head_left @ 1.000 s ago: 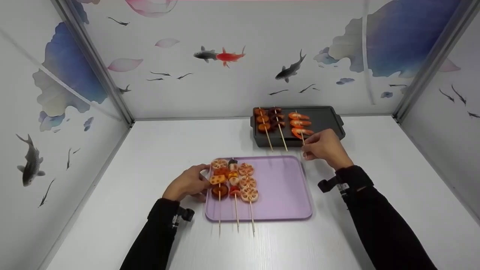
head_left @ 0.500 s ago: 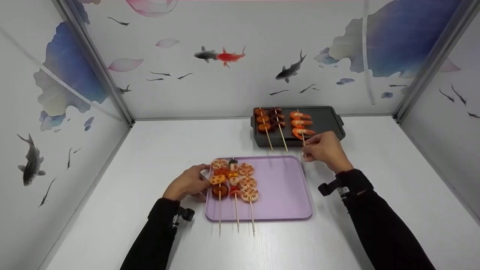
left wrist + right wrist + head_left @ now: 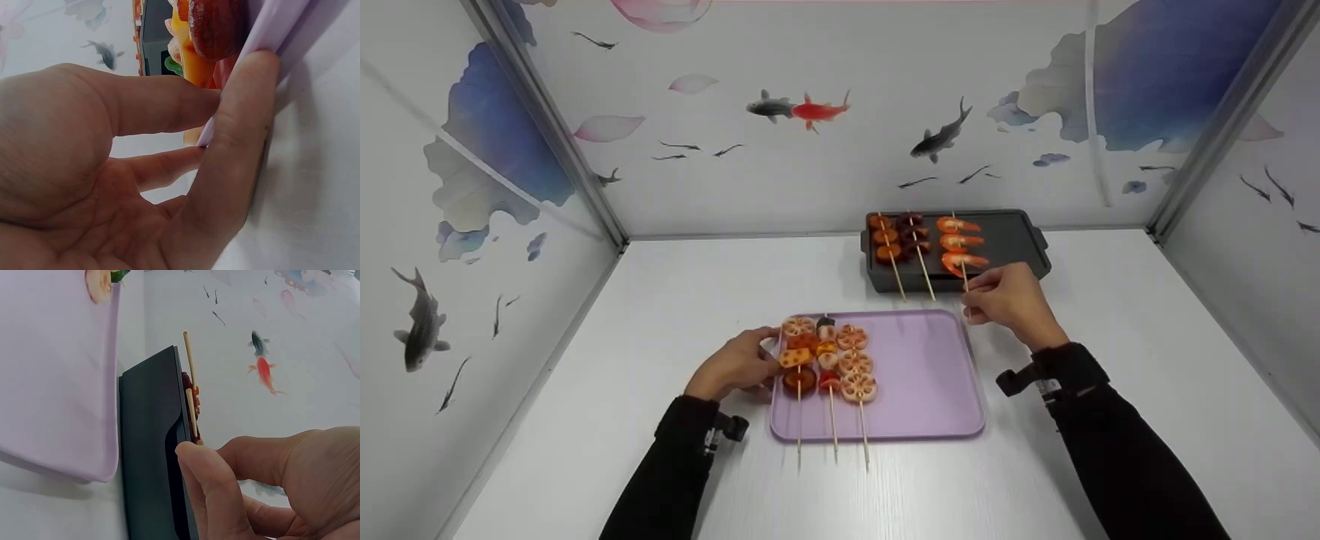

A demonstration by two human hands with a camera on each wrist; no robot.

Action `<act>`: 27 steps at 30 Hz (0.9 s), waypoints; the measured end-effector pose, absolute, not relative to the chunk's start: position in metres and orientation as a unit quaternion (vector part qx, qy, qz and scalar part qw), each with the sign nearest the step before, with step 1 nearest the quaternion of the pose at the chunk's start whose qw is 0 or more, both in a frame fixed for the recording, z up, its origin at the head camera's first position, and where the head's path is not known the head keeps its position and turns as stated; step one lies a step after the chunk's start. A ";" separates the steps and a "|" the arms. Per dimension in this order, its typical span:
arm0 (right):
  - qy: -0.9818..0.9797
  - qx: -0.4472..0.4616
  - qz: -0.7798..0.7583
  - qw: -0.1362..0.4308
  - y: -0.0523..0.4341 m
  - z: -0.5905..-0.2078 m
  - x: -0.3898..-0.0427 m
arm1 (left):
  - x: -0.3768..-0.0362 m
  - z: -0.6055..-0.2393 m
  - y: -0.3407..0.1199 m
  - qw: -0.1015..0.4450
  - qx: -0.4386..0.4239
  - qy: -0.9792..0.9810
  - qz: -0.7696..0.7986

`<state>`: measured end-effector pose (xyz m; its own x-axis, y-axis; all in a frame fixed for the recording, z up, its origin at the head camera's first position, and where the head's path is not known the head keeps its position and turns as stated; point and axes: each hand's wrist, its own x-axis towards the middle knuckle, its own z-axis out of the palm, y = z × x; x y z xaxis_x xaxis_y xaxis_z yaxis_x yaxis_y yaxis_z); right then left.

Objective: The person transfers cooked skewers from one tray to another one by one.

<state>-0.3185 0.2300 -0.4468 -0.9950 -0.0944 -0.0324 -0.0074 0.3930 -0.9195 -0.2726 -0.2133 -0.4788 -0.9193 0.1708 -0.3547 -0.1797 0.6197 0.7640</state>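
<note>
At the left, the left grip (image 3: pixel 733 366) is pinching the left rim of the lilac tray (image 3: pixel 926 375), its fingers lying on either side of that edge. The tray is lying flat on the white surface (image 3: pixel 697 292), its long axis running left to right. It is appearing stiff, light and rather smooth; the rim is offering the sound hold.

Next, a mixed skewer (image 3: pixel 799 358), a second mixed skewer (image 3: pixel 829 361) and a lotus-root skewer (image 3: pixel 856 364) are lying side by side, their bare sticks overhanging the near rim.

Farther right, the dark grill (image 3: pixel 1011 236) is carrying a round-slice skewer (image 3: pixel 886 235) and a dark-piece skewer (image 3: pixel 913 238). Beside them the shrimp skewer (image 3: pixel 958 241) is extending over the plate; full contact cannot be told. Its long axis is running near to far, the near end slanting slightly right.

At the right, the right grip (image 3: pixel 1011 300) is pinching its bare stick, seemingly the proper hold: the skewer is looking light and stiff, its stick thin and breakable.
</note>
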 end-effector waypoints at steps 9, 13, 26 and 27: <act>0.844 -0.021 -0.535 0.037 0.226 -0.441 -0.314 | -0.273 -0.479 -0.214 0.197 -0.006 0.879 0.433; 0.846 -0.017 -0.531 0.039 0.222 -0.437 -0.309 | -0.273 -0.479 -0.214 0.197 -0.006 0.880 0.433; 0.833 -0.042 -0.550 0.040 0.217 -0.435 -0.295 | -0.273 -0.479 -0.214 0.198 0.000 0.879 0.434; 0.833 -0.042 -0.551 0.040 0.217 -0.434 -0.294 | -0.272 -0.478 -0.214 0.197 0.002 0.879 0.434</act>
